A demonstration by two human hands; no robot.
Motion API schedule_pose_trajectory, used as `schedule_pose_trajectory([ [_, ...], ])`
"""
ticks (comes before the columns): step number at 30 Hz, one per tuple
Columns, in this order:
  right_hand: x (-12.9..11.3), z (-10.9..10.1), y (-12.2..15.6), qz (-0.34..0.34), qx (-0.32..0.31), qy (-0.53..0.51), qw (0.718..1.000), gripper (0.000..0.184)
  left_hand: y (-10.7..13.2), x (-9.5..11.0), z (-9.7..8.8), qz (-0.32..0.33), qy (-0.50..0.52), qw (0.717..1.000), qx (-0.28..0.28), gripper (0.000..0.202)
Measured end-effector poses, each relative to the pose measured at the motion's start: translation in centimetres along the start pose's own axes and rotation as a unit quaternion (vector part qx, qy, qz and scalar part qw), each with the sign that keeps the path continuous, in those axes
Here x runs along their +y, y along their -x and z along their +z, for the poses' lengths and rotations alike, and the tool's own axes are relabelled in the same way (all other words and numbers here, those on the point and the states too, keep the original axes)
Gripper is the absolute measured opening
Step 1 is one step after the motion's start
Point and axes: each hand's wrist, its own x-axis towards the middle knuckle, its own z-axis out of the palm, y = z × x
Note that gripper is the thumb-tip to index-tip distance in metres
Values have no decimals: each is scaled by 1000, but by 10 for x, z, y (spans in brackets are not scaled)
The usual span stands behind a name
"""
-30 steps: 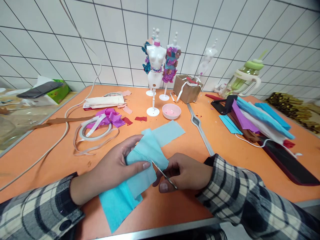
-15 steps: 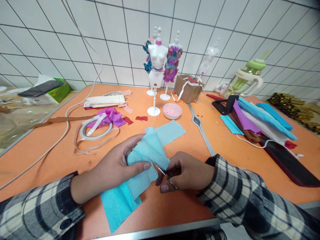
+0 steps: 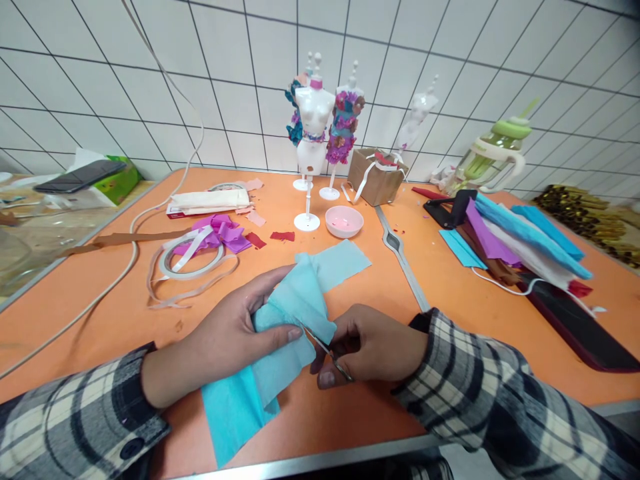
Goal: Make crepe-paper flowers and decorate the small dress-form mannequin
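Observation:
My left hand [image 3: 250, 327] grips a folded strip of light blue crepe paper [image 3: 285, 367], thumb on top and fingers hidden beneath. The strip's lower end hangs toward the table's front edge. In my right hand [image 3: 360, 347] is a small pair of scissors [image 3: 333, 357], its handle around the thumb. The blades reach into the paper between two folded layers, close to my left thumb tip; their far ends are covered. Beyond my hands, a flat light blue piece [image 3: 345, 262] lies on the orange table [image 3: 380, 413], partly under the folded paper.
Mini mannequins [image 3: 314, 133] stand at the back near a pink bowl [image 3: 345, 221] and a cardboard box [image 3: 379, 177]. A tape roll [image 3: 193, 257] and purple paper [image 3: 223, 233] lie left. At right are colored papers [image 3: 493, 233], a dark phone [image 3: 580, 327] and a bottle [image 3: 493, 157].
The scissors have pushed slightly left into the paper, and the upper paper flap has shifted a little leftward with them. My left hand keeps its grip.

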Motion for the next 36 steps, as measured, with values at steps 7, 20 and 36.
schedule_pose_trajectory([
  [7,1,1,0,10,-10,-22,1000,44,1,-3,1,4,9,1000,-9,72],
  [20,2,2,0,-9,-16,-41,999,38,1,-3,1,28,1,1000,-14,72],
  [36,2,4,-1,-2,-17,-58,998,43,2,-7,-1,41,-34,998,-23,78],
])
